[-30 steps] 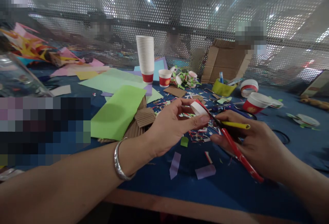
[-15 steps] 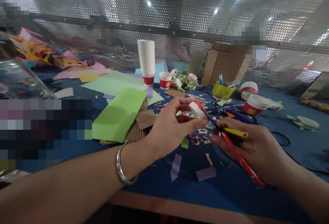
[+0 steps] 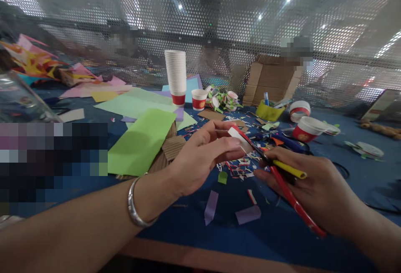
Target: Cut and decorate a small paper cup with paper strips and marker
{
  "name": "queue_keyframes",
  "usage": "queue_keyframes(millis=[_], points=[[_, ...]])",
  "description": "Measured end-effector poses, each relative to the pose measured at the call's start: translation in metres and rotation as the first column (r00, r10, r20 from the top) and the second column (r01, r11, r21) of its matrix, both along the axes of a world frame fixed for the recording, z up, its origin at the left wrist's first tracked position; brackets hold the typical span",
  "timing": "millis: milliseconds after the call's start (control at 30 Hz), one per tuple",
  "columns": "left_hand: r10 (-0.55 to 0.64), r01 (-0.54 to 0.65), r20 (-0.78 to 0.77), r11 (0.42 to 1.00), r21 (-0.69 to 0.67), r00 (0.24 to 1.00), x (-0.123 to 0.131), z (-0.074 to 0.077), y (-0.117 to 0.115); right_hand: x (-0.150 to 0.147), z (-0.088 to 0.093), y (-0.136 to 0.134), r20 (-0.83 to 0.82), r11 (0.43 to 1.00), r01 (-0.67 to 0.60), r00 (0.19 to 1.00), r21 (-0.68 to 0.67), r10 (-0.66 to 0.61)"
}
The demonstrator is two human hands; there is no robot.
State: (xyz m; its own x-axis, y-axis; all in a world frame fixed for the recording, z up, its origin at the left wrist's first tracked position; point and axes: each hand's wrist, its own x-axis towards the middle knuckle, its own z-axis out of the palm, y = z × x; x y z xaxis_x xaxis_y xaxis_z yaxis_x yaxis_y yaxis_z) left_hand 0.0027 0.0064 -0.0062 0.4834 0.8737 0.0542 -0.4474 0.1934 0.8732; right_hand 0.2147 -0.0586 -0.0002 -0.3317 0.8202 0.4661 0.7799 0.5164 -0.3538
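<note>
My left hand (image 3: 200, 151), with a silver bracelet at the wrist, pinches a red-and-white piece of paper cup (image 3: 240, 138) between thumb and fingers. My right hand (image 3: 308, 181) is closed around a pair of scissors (image 3: 283, 189) with one red and one yellow handle. Their dark blades reach up to the left and meet the cup piece at its edge. How far the blades are apart cannot be made out. Below both hands lie paper scraps (image 3: 238, 168), a small green piece (image 3: 222, 177) and two purple strips (image 3: 211, 207).
Left of my hands lies green paper (image 3: 142, 143) over cardboard. Behind it stand a tall stack of paper cups (image 3: 176, 74) and a single cup (image 3: 198, 99). To the right are a yellow holder (image 3: 269, 111), another cup (image 3: 308, 128) and a blue tool (image 3: 290, 140) with a cord.
My left thumb and fingers have shifted on the cup piece, which now appears flatter and turned. The scissors stay at its edge. The whole view has moved slightly.
</note>
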Motion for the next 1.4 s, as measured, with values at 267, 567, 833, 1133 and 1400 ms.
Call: queue_keyframes(millis=[267,567,833,1133,1400], points=[[0.057,-0.057,0.006,0.997,-0.053,0.998,0.003,-0.0024,0.0,-0.0002,0.0016,0.0017,0.058,1.0,-0.002,0.998,-0.009,0.003],[0.12,-0.12,-0.026,0.993,0.006,0.992,0.0027,-0.0011,-0.0023,0.0017,0.0004,0.002,0.117,0.998,0.007,0.993,0.064,-0.014],[0.091,-0.092,-0.036,0.996,-0.022,0.995,0.0029,-0.0014,-0.0004,0.0012,0.0006,0.0059,0.066,1.0,-0.013,0.998,0.026,0.011],[0.045,-0.043,0.037,0.997,-0.066,0.998,0.0018,-0.0008,0.0035,-0.0012,0.0038,0.0046,0.026,0.998,-0.005,1.0,-0.058,0.007],[0.046,-0.046,0.007,0.998,0.031,0.999,0.0006,-0.0039,0.0012,-0.0003,0.0023,0.0015,0.043,0.999,-0.013,0.999,-0.04,0.014]])
